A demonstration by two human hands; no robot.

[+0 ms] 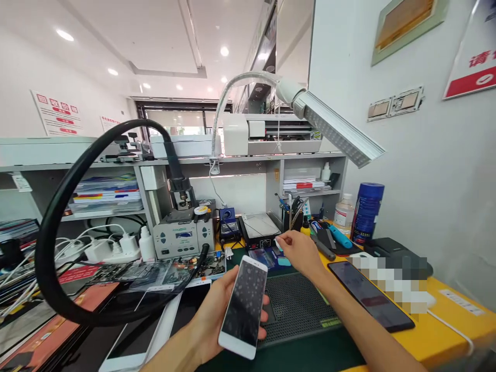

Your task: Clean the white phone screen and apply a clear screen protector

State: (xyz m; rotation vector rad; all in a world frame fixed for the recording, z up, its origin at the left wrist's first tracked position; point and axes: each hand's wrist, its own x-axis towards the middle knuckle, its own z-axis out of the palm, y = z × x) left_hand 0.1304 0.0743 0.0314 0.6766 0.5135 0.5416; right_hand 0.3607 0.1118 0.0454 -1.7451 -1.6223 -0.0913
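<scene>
A white smartphone [245, 302] with a dark, spotted screen lies in my left hand [216, 302]. My fingers wrap round its back, and the tips show at its right edge. Further forward, my right hand [301, 252] is pinched closed, with something small and white at the fingertips, too small to name. Under that hand are small blue packets [267, 259]. A flat heating plate [261, 230] with a pale top sits just behind them. Below both hands spreads a dark perforated mat [296, 305] on a green work surface [310, 351].
A hot-air station [184, 236] with a thick black hose [46, 258] arches on the left. Several phones and panels [132, 338] lie beneath it. A black phone [370, 294] rests at right, near a blue can [367, 212]. An LED lamp [341, 126] hangs overhead.
</scene>
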